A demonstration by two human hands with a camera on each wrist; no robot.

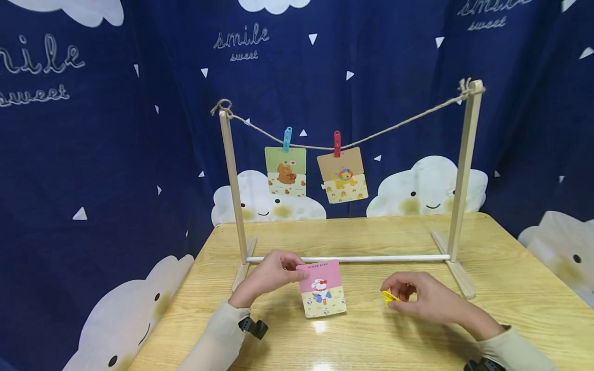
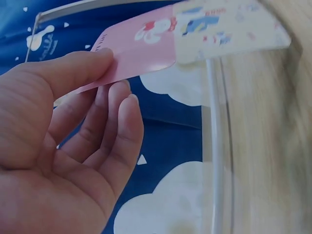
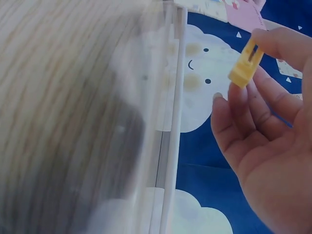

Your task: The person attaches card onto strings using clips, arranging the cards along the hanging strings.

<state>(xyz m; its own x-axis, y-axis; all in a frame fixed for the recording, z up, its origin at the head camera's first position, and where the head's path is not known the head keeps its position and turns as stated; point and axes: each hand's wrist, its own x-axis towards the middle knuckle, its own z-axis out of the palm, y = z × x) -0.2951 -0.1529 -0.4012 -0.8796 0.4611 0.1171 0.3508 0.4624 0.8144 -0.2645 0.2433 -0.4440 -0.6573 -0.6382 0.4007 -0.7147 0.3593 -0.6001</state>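
Observation:
In the head view my left hand (image 1: pixel 274 273) pinches a pink and cream rabbit card (image 1: pixel 323 291) by its upper left corner, above the table. The left wrist view shows the thumb on top of the card's pink part (image 2: pixel 146 58) and the fingers beneath. My right hand (image 1: pixel 424 298) holds a small yellow clothespin (image 1: pixel 390 297) between thumb and fingers, to the right of the card and apart from it. Seen from the right wrist, the yellow clothespin (image 3: pixel 245 63) sits at the fingertips.
A twine line (image 1: pixel 408 122) sags between two wooden posts (image 1: pixel 465 170). A blue clothespin (image 1: pixel 287 139) holds a bear card (image 1: pixel 286 172) on it; a red clothespin (image 1: pixel 337 144) holds a lion card (image 1: pixel 343 178). A white rod (image 1: pixel 380 258) joins the posts low over the wooden table (image 1: pixel 371 340).

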